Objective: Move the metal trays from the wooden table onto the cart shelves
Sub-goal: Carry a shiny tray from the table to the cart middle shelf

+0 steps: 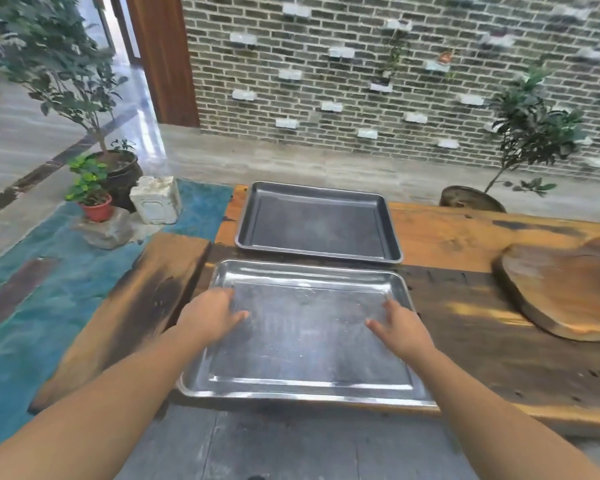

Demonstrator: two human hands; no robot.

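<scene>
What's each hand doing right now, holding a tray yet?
Left hand: open, over the left side of the silver tray, gripping nothing.
Right hand: open, fingers spread over the tray's right side, gripping nothing.

Two bare arms come in from 7 and 5 o'clock. No sleeves cover them. The left hand (210, 315) and right hand (400, 327) wear no gloves, rings or watches.

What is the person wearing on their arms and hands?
Nothing that shows. The left hand and right hand are bare, with no gloves, rings or watch visible. Both forearms are bare too, with no sleeves reaching as far as the picture shows.
</scene>
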